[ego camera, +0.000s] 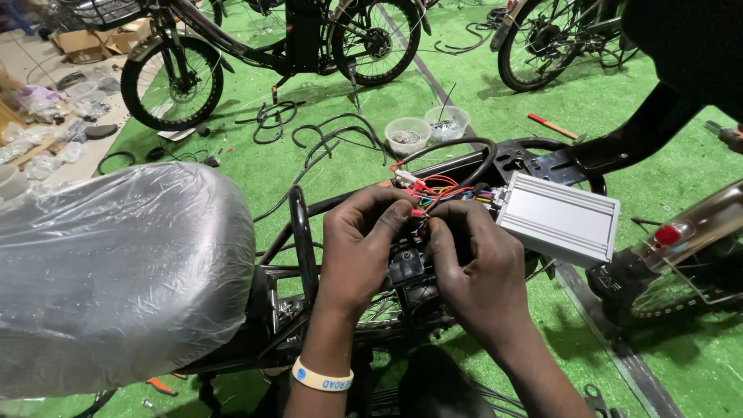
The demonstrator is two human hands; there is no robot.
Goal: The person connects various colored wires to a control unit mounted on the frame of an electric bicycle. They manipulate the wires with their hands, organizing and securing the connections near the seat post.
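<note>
My left hand [360,248] and my right hand [472,267] meet over a bicycle frame [303,232], pinching small red wire connectors [419,211] between the fingertips. A bundle of coloured wires [445,190] runs from the connectors to a ribbed silver controller box [559,219] lying just right of my right hand. A thick black cable [476,159] loops above the wires. My left wrist wears a pale band. A seat wrapped in clear plastic [116,267] fills the left foreground.
Green artificial turf covers the floor. Two clear plastic cups of small parts [408,135] stand behind the frame. Loose black cables [325,135], a red-handled tool [551,125], parked bicycles [186,73] and a rear wheel with red reflector [669,255] surround the spot.
</note>
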